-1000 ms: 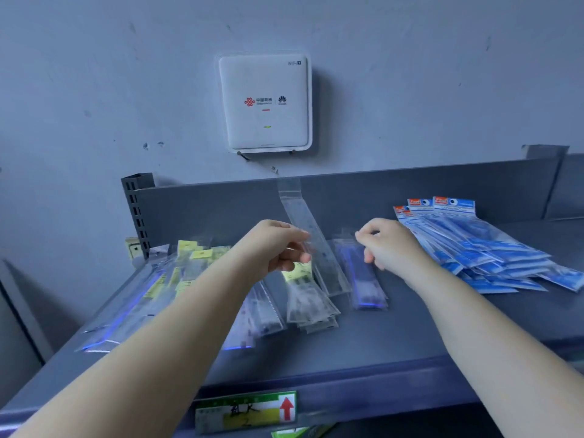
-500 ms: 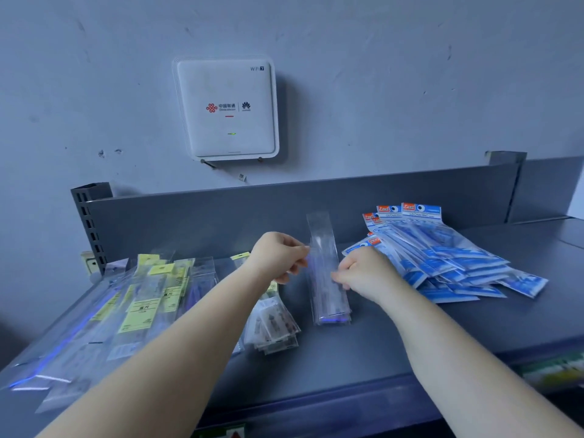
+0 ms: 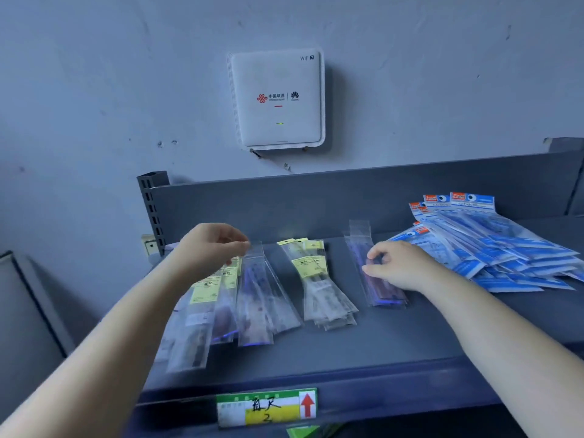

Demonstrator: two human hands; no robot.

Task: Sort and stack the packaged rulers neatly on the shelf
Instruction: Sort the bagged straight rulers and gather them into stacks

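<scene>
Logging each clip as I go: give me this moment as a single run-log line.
left hand: pinching top of clear ruler pack | right hand: fingers on purple ruler pack | blue packs: loose heap, right | shelf: sorting unfinished

Left hand moved off the clear ruler packet left to pinch a packet top in the left pile; right hand now rests on the clear packet

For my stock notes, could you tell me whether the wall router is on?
On: the router shows a small green light on its face.
</scene>
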